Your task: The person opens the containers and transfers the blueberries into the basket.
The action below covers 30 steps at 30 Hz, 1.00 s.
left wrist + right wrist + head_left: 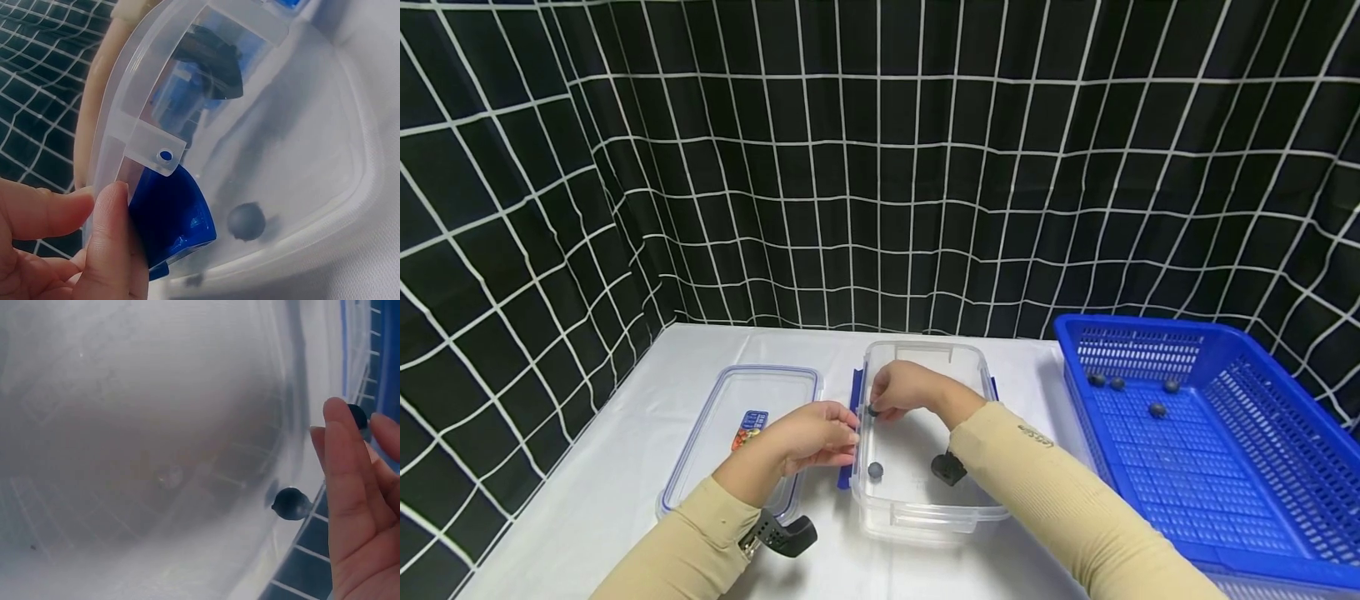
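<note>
Right hand [904, 389] is over the clear plastic container [925, 508], wrist bent down, forearm reaching in from the lower right across the container's near right corner. Fingertips pinch a small dark ball [872, 410] just inside the left wall; the right wrist view shows the ball [357, 415] wedged between the fingers [342, 481]. A second dark ball [876, 470] lies on the container floor, near the front left corner, also seen in the left wrist view [246, 221].

Left hand [814, 435] is at the container's left rim, forearm coming up from bottom left. Thumb and fingers [112, 250] pinch the rim by the blue latch [172, 215], steadying the box.

Container sits mid-table on the white cloth [625, 467]. Its lid [737, 433] lies flat just to the left, apart from the box. Blue basket [1262, 392] is to the right, with four more dark balls [1157, 410] inside. Black wrist camera mounts visible on both arms.
</note>
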Tool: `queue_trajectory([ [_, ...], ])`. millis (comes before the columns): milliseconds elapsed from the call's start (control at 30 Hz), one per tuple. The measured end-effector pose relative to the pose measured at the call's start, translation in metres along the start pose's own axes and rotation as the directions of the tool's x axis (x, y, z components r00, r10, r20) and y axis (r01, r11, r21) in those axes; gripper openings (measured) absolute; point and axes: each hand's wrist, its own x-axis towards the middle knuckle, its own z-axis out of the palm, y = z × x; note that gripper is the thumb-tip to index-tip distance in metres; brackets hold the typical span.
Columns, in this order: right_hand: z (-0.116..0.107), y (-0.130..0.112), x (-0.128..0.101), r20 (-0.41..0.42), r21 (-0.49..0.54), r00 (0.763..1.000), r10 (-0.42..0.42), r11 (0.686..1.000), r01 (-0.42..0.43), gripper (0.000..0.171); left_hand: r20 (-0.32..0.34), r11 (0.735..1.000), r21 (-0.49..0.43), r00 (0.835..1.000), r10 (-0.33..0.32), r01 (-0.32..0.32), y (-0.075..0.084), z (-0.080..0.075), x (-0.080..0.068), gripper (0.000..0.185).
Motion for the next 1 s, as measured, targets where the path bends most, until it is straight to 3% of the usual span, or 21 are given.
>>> queue_trajectory([
  [167,-0.005,-0.003,-0.003,0.01,0.0,1.0,-0.026,1.0,0.026,0.005,-0.009,1.0,0.008,1.0,-0.002,0.002,0.001,0.0,-0.001,0.019],
  [500,-0.015,-0.008,-0.01,0.05,0.096,0.998,-0.031,0.995,0.026,0.005,-0.002,1.0,0.004,1.0,-0.009,0.009,0.002,0.001,-0.002,0.019],
  [1000,-0.044,-0.008,-0.019,0.091,0.222,0.983,-0.159,0.966,0.136,0.009,0.012,1.0,-0.012,1.0,-0.01,0.01,0.0,-0.001,0.001,0.018],
])
